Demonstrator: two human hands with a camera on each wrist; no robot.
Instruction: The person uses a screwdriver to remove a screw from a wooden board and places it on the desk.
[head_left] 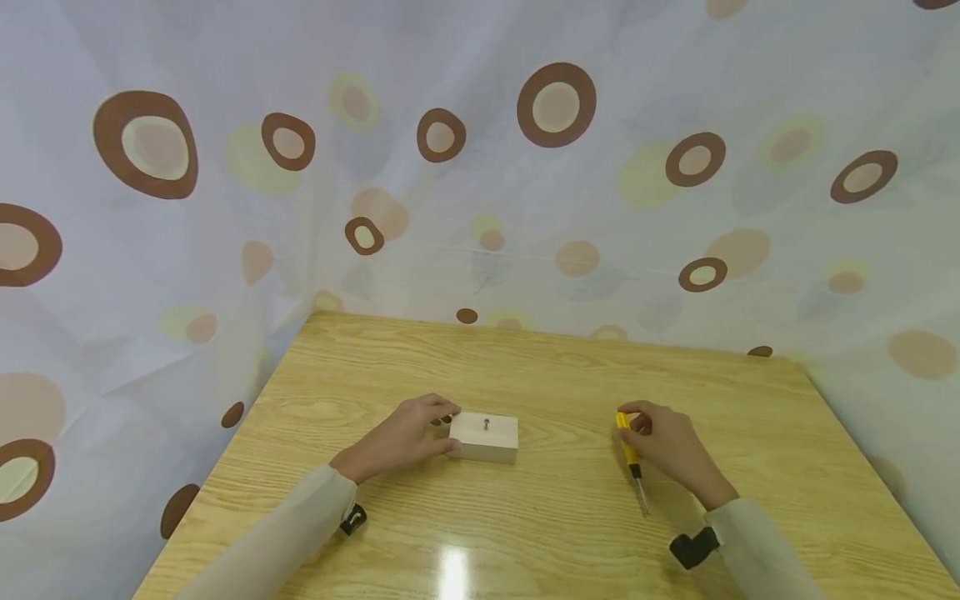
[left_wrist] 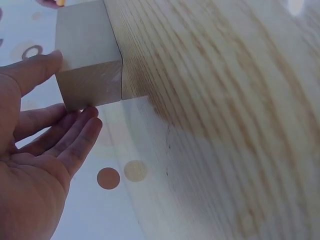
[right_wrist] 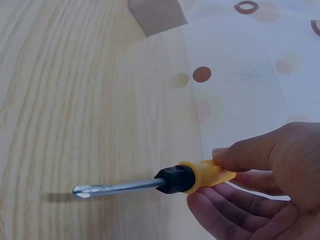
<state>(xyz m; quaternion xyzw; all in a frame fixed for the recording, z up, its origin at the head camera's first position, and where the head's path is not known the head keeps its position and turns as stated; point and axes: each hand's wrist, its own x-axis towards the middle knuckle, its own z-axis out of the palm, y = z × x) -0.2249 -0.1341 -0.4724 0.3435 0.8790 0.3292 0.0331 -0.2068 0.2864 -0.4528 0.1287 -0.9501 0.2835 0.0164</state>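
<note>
A pale wooden block (head_left: 483,452) lies flat on the table, and a small screw (head_left: 486,423) stands up from its top face. My left hand (head_left: 405,433) holds the block's left end, thumb at the near corner and fingers at the far one; the left wrist view shows thumb and fingertips touching the block (left_wrist: 87,37). To the right, apart from the block, my right hand (head_left: 670,443) grips a screwdriver (head_left: 628,450) by its yellow handle. Its metal shaft (right_wrist: 125,186) points back toward me, with the tip just above the tabletop in the right wrist view.
The wood-grain table (head_left: 555,517) reaches back to a pale curtain (head_left: 480,200) printed with brown and yellow rounds, which also hangs along the left and right sides. A black wrist strap piece (head_left: 693,547) sits below the right wrist.
</note>
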